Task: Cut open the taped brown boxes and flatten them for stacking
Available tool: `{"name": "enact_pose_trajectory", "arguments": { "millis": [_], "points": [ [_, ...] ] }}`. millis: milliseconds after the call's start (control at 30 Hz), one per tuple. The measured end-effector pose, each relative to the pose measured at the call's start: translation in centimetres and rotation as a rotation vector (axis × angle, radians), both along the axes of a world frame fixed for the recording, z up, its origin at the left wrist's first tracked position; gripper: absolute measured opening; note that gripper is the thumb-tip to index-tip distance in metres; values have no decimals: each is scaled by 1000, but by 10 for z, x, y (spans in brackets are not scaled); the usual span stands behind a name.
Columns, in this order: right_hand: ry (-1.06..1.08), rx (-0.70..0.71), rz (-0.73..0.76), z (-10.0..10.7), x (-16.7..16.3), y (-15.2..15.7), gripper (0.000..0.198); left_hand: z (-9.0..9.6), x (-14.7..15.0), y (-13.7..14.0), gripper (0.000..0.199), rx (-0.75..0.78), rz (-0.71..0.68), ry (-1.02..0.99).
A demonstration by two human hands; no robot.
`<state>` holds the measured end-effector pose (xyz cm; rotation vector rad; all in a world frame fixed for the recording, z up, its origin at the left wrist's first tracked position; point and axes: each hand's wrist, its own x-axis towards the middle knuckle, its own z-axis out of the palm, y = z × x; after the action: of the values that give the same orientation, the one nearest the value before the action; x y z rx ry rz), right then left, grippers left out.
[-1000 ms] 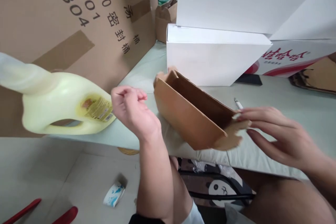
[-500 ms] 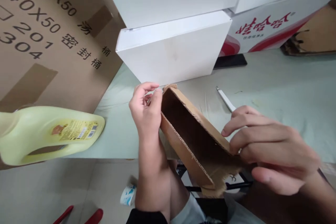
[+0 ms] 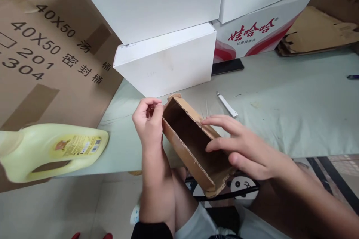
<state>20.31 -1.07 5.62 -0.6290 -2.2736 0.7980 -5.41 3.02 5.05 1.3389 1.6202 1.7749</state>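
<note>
A narrow, open-topped brown cardboard box (image 3: pixel 186 149) with ragged cut edges slants over the table's front edge, its dark inside facing up. My left hand (image 3: pixel 148 123) pinches the far-left end of this box, with the thumb against the rim and the fingers curled. Over the right wall of the box is my right hand (image 3: pixel 246 147), fingers spread. Its index finger lies along the rim, and another finger reaches across the opening. Beyond that hand, a slim white cutter (image 3: pixel 227 104) rests on the table.
White cartons (image 3: pixel 168 69) stand stacked at the back, with a dark phone-like slab (image 3: pixel 228 67) beside them. A large printed carton (image 3: pixel 56 93) and a yellow jug (image 3: pixel 56 149) are at left. Flattened cardboard (image 3: pixel 316 33) lies back right on the green-covered table (image 3: pixel 286 119).
My right hand has moved from the box's near end up along its right wall, and its fingers have spread. My left hand keeps its pinch. The view has shifted right.
</note>
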Motion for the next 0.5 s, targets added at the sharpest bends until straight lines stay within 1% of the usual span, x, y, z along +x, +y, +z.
{"name": "enact_pose_trajectory", "arguments": {
  "millis": [67,133,267,367,500],
  "points": [
    [45,-63,-84,-2,-2,1,49,1,1,0,10,-26,-15,-8],
    [106,-97,-146,-5,-5,2,42,1,0,-1,13,-39,-35,-29],
    [159,-67,-165,-9,-11,4,33,-1,-3,-1,17,-84,-86,-31],
    [179,-46,-202,-12,-14,5,29,-3,-4,1,19,-105,-81,-29],
    [198,-33,-278,-14,-14,6,22,-5,-8,4,21,-16,-73,-28]
  ]
}}
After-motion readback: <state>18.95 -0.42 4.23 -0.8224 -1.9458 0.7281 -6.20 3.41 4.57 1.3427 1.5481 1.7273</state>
